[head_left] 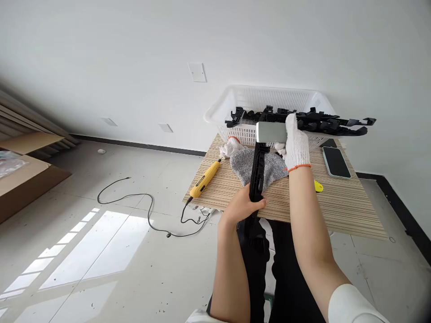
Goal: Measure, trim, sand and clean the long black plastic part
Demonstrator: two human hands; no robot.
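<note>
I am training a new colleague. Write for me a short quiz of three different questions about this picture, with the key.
1. True or false: the right hand wears a white glove.
2. What does the bare left hand grip?
A) yellow screwdriver
B) long black plastic part
C) phone
3. Fill in: more black parts lie across the white ____.

Key: 1 true; 2 B; 3 basket.
</note>
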